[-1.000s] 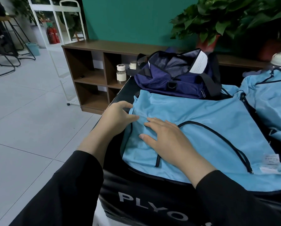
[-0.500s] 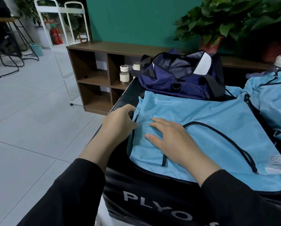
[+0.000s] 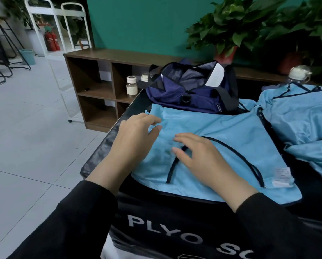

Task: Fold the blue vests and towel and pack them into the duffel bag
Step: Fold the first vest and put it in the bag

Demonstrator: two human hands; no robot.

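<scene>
Blue vest in hand: light blue with dark piping, the vest (image 3: pixel 221 146) lies spread on the black tabletop (image 3: pixel 104 148) just in front of you; I judge it part-folded at most, not yet a compact bundle.
Left hand: your left hand (image 3: pixel 132 135) sits at the vest's left edge, fingertips curled onto a small ridge of cloth there; whether you truly pinch it I cannot tell.
Right hand: your right hand (image 3: pixel 203 157) lies on the vest with fingers straight and slightly spread, holding nothing; the hands are close together but apart.
Second blue garment: a rumpled light blue heap (image 3: pixel 302 118) at the right, unfolded; vest or towel, I cannot tell.
Duffel bag: navy, the duffel bag (image 3: pixel 192 90) stands at the far edge of the tabletop, touching the vest, its top gaping; nothing blue shows inside.
Progress: early by my reading; you have folding to finish and all packing left.
Writing, tabletop front: pale capitals "PLYO" and the start of a word, "S" and a cut-off letter (image 3: pixel 165 232).
Labels: white tag on the vest (image 3: pixel 282 176) and white card in the bag mouth (image 3: pixel 215 75), both too small to read.
</scene>
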